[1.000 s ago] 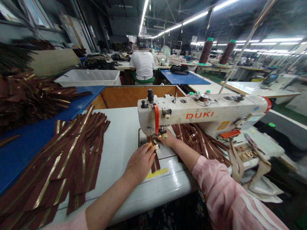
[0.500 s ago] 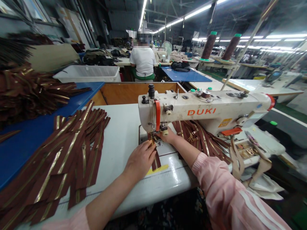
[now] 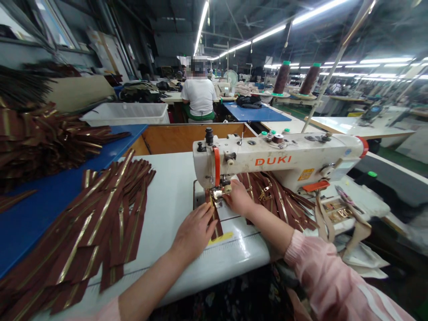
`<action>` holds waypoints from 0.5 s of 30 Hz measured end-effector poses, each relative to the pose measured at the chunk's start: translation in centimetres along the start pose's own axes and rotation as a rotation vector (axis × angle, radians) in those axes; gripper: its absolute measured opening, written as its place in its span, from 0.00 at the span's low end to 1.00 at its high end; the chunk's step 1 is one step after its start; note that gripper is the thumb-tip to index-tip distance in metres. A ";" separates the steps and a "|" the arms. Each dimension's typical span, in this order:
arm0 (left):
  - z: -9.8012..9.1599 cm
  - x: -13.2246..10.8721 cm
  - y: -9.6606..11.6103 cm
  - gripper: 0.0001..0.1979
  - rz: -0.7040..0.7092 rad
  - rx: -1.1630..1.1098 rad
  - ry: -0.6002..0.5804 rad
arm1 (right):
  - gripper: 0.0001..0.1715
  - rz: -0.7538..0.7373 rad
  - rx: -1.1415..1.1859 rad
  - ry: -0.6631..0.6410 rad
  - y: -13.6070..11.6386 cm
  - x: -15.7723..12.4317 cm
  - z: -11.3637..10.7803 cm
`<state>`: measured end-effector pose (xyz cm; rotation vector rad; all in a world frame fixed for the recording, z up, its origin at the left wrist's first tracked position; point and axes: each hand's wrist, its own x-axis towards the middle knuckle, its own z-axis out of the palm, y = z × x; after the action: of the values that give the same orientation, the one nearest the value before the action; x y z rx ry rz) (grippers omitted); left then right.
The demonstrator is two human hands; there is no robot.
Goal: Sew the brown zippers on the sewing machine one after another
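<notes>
A brown zipper (image 3: 217,228) with gold teeth runs under the needle area of the white sewing machine (image 3: 240,158). My left hand (image 3: 194,226) lies on its left edge, fingers stretched forward and fingertips touching it just in front of the presser foot. My right hand (image 3: 240,199) is at the right side of the foot, its fingers bent together by a shiny metal piece (image 3: 217,195). Their tips are partly hidden, so what they pinch does not show. Beyond my right wrist lies a heap of brown zippers (image 3: 279,196) with gold sliders, under the machine arm.
A pile of brown zippers (image 3: 110,214) covers the table's left side. More lie on the blue table (image 3: 67,178), near a white bin (image 3: 129,113). Scissors (image 3: 347,196) and a tray of metal pieces (image 3: 337,211) are at right. A person in white (image 3: 199,96) sits ahead.
My right hand has come back toward me from behind the presser foot to its right side. My left hand stays on the zipper. The camera view has tilted up slightly.
</notes>
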<state>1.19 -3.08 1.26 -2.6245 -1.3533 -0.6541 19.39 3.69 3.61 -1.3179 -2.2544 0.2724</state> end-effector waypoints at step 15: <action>-1.2 -3.5 3.0 0.17 0.202 0.086 0.109 | 0.13 -0.074 0.123 0.015 -4.6 -10.3 0.3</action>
<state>1.39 -7.86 1.11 -2.5707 -1.0457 -0.6820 19.93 -7.44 1.90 -1.1674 -2.2301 0.3675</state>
